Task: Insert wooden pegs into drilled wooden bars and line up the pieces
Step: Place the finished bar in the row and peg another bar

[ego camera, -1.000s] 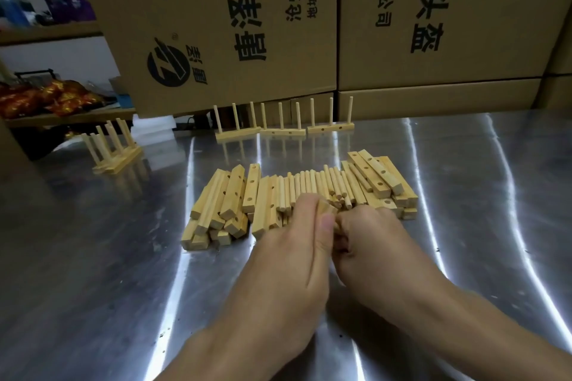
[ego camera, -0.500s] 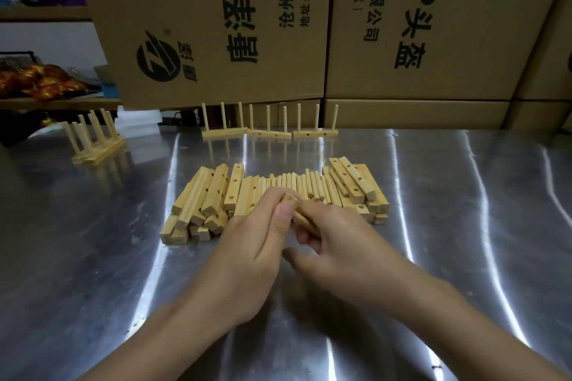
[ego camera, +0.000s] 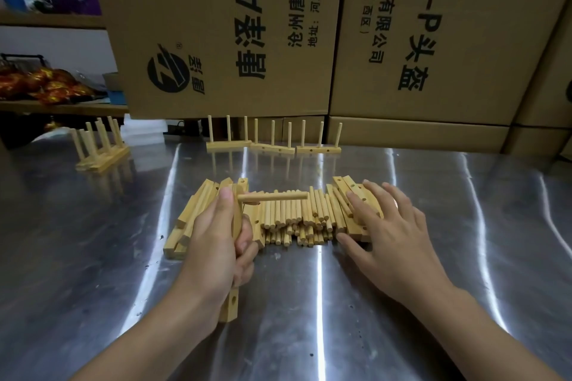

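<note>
My left hand grips a drilled wooden bar held on end, with one peg sticking out of its upper part to the right. My right hand hovers with spread fingers over the right side of the loose pile, its fingertips on the drilled bars there. The pile of loose pegs lies between my hands, with more bars at its left. A row of three finished bars with upright pegs stands at the table's far edge.
Two more finished bars with pegs stand at the far left on the shiny metal table. Large cardboard boxes form a wall just behind the table. A shelf with red packets is at the left.
My hands have come apart. The left one now holds the bar alone, with a peg in it, while the right hand has let go and moved right onto the pile.
</note>
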